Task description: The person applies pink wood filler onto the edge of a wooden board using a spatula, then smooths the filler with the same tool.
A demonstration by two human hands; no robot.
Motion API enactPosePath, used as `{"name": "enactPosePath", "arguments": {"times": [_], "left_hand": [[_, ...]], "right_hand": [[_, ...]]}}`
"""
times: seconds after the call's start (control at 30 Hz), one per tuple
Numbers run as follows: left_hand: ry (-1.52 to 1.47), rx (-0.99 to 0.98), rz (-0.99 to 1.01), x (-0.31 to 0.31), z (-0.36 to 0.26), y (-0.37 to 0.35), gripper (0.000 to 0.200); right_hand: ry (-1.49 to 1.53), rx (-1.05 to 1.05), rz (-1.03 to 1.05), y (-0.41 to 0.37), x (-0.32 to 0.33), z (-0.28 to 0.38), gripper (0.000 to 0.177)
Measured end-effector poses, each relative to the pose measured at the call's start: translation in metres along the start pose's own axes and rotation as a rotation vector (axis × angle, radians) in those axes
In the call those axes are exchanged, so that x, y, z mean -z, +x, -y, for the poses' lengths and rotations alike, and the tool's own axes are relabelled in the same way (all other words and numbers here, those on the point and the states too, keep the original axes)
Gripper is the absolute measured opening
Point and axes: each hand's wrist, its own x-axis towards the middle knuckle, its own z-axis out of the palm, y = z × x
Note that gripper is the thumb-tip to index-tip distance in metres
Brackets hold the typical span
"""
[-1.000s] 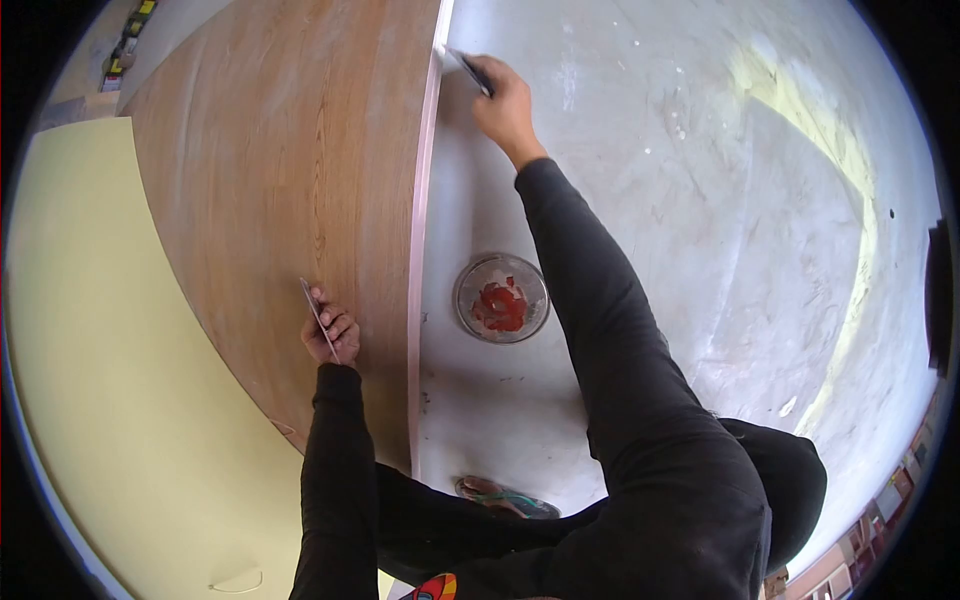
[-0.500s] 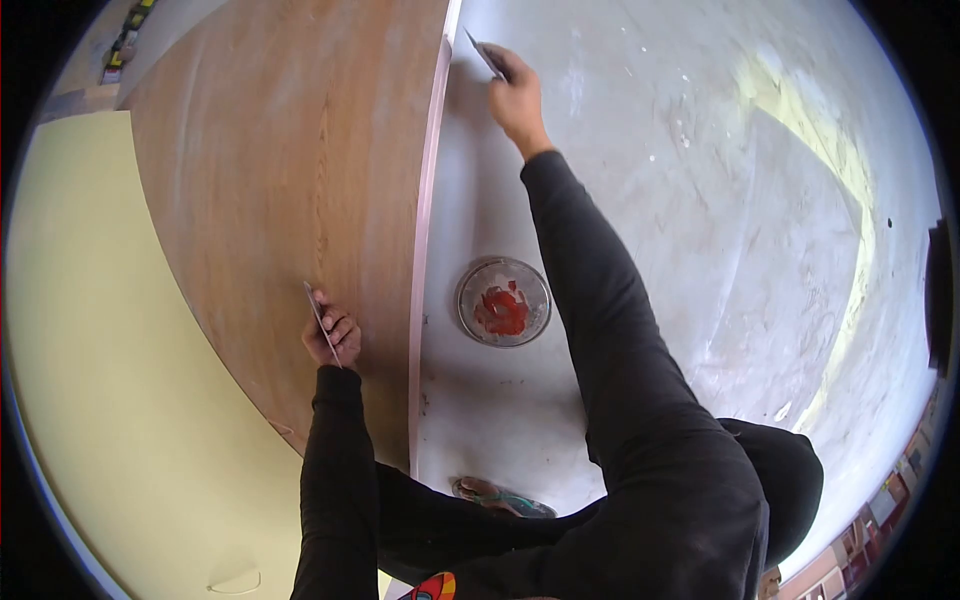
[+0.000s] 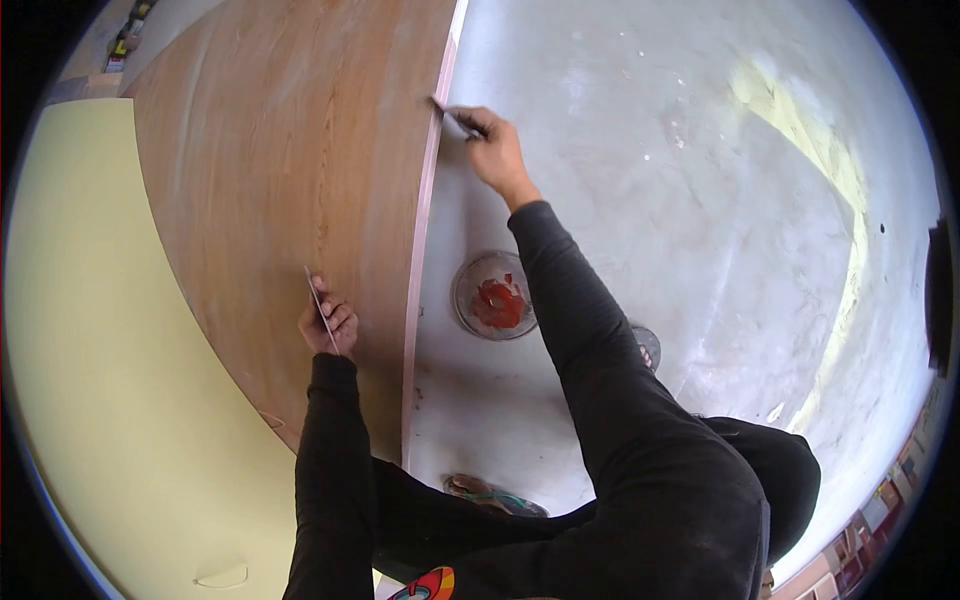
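Observation:
My left hand (image 3: 328, 320) is closed on a thin flat blade (image 3: 320, 305), seen nearly edge-on, over the brown wood-grain board (image 3: 270, 170). Farther up, my right hand (image 3: 493, 150) grips a small dark scraper (image 3: 455, 117), its tip at the pinkish edge strip (image 3: 425, 200) of the board. Below my right hand on the grey floor is a round clear container (image 3: 480, 325) with red paste (image 3: 500, 303) in it. My right sleeve covers part of its right rim.
A pale yellow sheet (image 3: 90, 300) lies to the left of the board. My feet in sandals (image 3: 495, 495) are on the floor (image 3: 620, 90), one partly behind my right arm. Yellowish smears (image 3: 800, 125) mark the floor at right. Small items (image 3: 122, 45) sit at the upper left.
My right hand has moved down and left, bringing the scraper to the board's edge. A foot now shows beside my right arm. My left hand has barely moved.

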Motion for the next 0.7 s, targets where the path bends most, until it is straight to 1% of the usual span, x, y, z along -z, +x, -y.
{"name": "enactPosePath", "arguments": {"times": [0.03,0.1,0.13,0.17,0.23,0.27,0.3,0.33,0.37,0.4,0.43,0.5,0.53,0.57,0.63,0.7], "left_hand": [[0.002,-0.002,-0.008,0.001,0.000,-0.001,0.033],[0.002,-0.005,-0.003,0.001,-0.001,-0.003,0.034],[0.021,-0.010,-0.026,0.001,-0.002,-0.004,0.033],[0.042,-0.019,-0.046,0.002,-0.002,-0.006,0.033],[0.048,-0.039,-0.042,0.009,-0.002,-0.009,0.031],[0.052,-0.053,-0.050,0.010,-0.004,-0.008,0.031],[-0.029,-0.117,-0.144,0.003,0.003,0.002,0.030],[-0.112,-0.174,-0.237,-0.008,0.018,0.018,0.030],[-0.065,-0.226,-0.334,-0.033,0.038,0.037,0.031],[-0.026,-0.280,-0.437,-0.062,0.062,0.054,0.033],[0.025,-0.280,-0.468,-0.083,0.082,0.065,0.033],[0.161,-0.300,-0.571,-0.111,0.115,0.078,0.033],[0.083,-0.280,-0.551,-0.127,0.127,0.082,0.031],[0.043,-0.295,-0.502,-0.156,0.140,0.081,0.030],[-0.025,-0.278,-0.343,-0.178,0.148,0.076,0.028],[0.020,-0.307,-0.295,-0.197,0.154,0.071,0.031]], "right_hand": [[-0.003,0.003,-0.001,-0.011,0.003,-0.002,0.055],[0.015,-0.094,0.229,-0.028,0.017,0.001,0.055],[-0.064,-0.103,0.431,-0.030,0.035,0.023,0.056],[-0.074,-0.091,0.433,-0.028,0.045,0.044,0.056],[0.111,-0.114,0.433,-0.021,0.055,0.082,0.054],[-0.022,-0.124,0.507,-0.015,0.060,0.107,0.056],[-0.040,-0.101,0.517,-0.012,0.060,0.133,0.056],[-0.060,-0.047,0.565,-0.012,0.059,0.158,0.055],[-0.082,-0.002,0.615,-0.015,0.056,0.183,0.054],[-0.230,0.112,0.638,-0.020,0.055,0.209,0.055],[-0.251,0.123,0.651,-0.028,0.053,0.233,0.055],[-0.349,0.412,0.726,-0.051,0.048,0.277,0.057],[-0.366,0.396,0.813,-0.068,0.044,0.303,0.063],[-0.440,0.479,0.892,-0.082,0.040,0.319,0.067],[-0.593,0.573,0.923,-0.110,0.040,0.343,0.068],[-0.656,0.585,0.902,-0.127,0.043,0.351,0.068]]}}
